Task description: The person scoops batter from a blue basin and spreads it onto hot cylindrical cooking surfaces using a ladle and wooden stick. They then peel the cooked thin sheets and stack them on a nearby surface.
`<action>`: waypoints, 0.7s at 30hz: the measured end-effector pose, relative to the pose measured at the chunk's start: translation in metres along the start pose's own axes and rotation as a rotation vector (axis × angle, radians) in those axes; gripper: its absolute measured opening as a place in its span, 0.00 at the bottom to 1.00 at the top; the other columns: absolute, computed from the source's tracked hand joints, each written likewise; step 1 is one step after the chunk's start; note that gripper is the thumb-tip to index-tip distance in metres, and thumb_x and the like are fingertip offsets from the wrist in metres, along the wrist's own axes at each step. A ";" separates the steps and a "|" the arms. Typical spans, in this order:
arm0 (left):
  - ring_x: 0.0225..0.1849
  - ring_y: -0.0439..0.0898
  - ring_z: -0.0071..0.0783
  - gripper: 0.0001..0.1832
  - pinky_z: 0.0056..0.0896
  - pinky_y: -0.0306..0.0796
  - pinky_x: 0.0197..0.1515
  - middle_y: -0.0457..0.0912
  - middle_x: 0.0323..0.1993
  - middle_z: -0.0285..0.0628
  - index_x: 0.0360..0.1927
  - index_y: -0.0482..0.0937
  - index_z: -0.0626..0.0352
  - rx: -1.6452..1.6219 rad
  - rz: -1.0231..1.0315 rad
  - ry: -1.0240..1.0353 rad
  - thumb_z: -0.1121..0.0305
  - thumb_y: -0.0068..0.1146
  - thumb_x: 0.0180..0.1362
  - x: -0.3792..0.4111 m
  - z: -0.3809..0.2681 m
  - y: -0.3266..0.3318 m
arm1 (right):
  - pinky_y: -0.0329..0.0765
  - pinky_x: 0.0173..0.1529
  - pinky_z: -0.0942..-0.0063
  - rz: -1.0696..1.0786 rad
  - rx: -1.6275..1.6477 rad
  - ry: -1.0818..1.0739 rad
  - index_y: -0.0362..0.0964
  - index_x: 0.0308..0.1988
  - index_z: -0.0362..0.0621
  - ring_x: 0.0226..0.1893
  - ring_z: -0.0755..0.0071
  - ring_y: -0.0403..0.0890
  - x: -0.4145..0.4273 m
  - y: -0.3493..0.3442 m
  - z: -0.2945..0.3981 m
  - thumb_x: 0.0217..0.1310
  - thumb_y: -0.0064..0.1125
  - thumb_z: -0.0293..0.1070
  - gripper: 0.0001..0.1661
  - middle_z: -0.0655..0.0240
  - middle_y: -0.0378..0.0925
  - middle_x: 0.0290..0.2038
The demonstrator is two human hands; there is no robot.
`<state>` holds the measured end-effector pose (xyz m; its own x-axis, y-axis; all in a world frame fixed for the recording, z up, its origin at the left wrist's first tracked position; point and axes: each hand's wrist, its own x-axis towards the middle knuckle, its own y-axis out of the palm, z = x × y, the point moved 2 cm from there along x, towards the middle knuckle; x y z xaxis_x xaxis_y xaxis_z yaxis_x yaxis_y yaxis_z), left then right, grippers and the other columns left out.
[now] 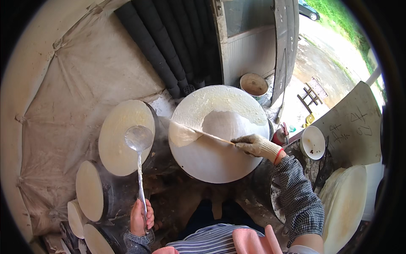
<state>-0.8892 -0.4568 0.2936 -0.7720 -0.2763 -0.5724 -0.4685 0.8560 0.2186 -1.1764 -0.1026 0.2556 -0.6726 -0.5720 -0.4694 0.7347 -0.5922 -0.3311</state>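
Observation:
My left hand is bare and closed around the handle of a metal ladle, whose bowl is over the round griddle at left, covered by a pale sheet of batter. My right hand, in a knitted work glove, grips a thin spreader. The spreader's blade lies across the large round griddle in the middle. Wet batter forms a curved band along that griddle's far and left parts; its near part is bare.
More round griddles with pale sheets stand at lower left. A stack of thin round pancakes is at lower right. A white bowl, a bucket and black cylindrical briquettes stand around the middle griddle, near a door.

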 end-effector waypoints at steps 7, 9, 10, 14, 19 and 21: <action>0.09 0.61 0.19 0.22 0.20 0.55 0.09 0.65 0.16 0.33 0.39 0.67 0.57 -0.027 -0.141 -0.035 0.47 0.32 0.70 -0.046 0.012 -0.006 | 0.77 0.38 0.76 -0.059 0.002 0.079 0.75 0.52 0.41 0.31 0.75 0.79 -0.013 -0.032 -0.006 0.60 0.59 0.44 0.25 0.62 0.83 0.39; 0.10 0.61 0.19 0.22 0.21 0.56 0.09 0.65 0.16 0.33 0.39 0.67 0.57 -0.031 -0.142 -0.033 0.48 0.32 0.70 -0.045 0.013 -0.001 | 0.76 0.39 0.75 -0.107 -0.009 -0.028 0.75 0.52 0.41 0.32 0.72 0.80 0.023 -0.020 -0.003 0.61 0.57 0.47 0.26 0.61 0.82 0.40; 0.10 0.60 0.19 0.22 0.21 0.56 0.10 0.65 0.16 0.33 0.40 0.67 0.58 -0.032 -0.141 -0.033 0.48 0.32 0.70 -0.045 0.012 0.003 | 0.76 0.40 0.75 -0.120 -0.058 -0.101 0.75 0.52 0.42 0.33 0.70 0.80 0.038 -0.012 -0.002 0.62 0.56 0.48 0.26 0.61 0.82 0.40; 0.09 0.60 0.19 0.21 0.21 0.55 0.10 0.65 0.16 0.34 0.40 0.67 0.58 0.006 -0.089 -0.080 0.49 0.31 0.71 -0.043 0.020 0.003 | 0.76 0.45 0.75 0.033 -0.141 -0.056 0.74 0.54 0.46 0.36 0.66 0.80 0.019 0.005 -0.004 0.63 0.54 0.49 0.25 0.61 0.82 0.42; 0.10 0.60 0.19 0.22 0.21 0.55 0.10 0.65 0.16 0.33 0.40 0.66 0.58 0.084 -0.049 -0.133 0.49 0.31 0.70 -0.041 0.025 -0.018 | 0.77 0.44 0.76 -0.048 -0.256 -0.032 0.76 0.52 0.46 0.36 0.69 0.83 -0.092 0.000 -0.008 0.61 0.58 0.47 0.24 0.61 0.83 0.41; 0.10 0.60 0.18 0.22 0.20 0.55 0.10 0.65 0.16 0.33 0.40 0.66 0.58 0.085 0.007 -0.125 0.48 0.32 0.70 -0.036 0.025 -0.031 | 0.77 0.41 0.75 -0.175 -0.172 0.035 0.77 0.49 0.40 0.33 0.72 0.81 -0.133 0.011 -0.020 0.57 0.63 0.42 0.23 0.61 0.83 0.37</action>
<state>-0.8361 -0.4623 0.2876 -0.7132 -0.2179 -0.6662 -0.4206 0.8933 0.1582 -1.0771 -0.0216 0.2976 -0.7896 -0.4472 -0.4200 0.6136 -0.5734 -0.5429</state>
